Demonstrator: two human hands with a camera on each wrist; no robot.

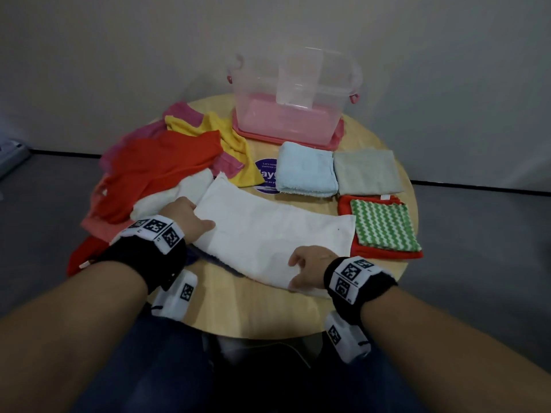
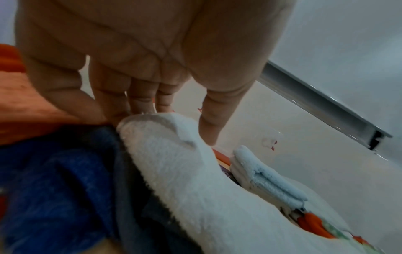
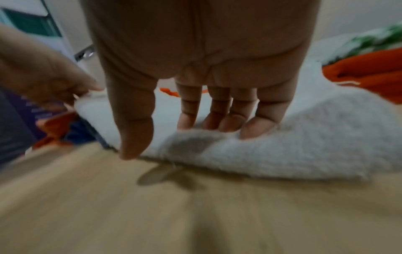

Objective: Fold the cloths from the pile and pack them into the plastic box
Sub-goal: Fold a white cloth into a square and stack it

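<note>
Item: white terry cloth (image 1: 268, 234), a long soft strip, flat on our round wooden table (image 1: 268, 311) beside the pile (image 1: 167, 162). Our left hand (image 1: 185, 217) pinches its corner; our right hand (image 1: 310, 268) rests straight fingers on its near edge. The clear plastic box (image 1: 256, 84) stands on a pink lid (image 1: 334, 138) at the far side.

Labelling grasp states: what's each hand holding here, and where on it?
Left hand pinches the white cloth at its left end. Right hand only presses its near edge, fingers straight.
</note>
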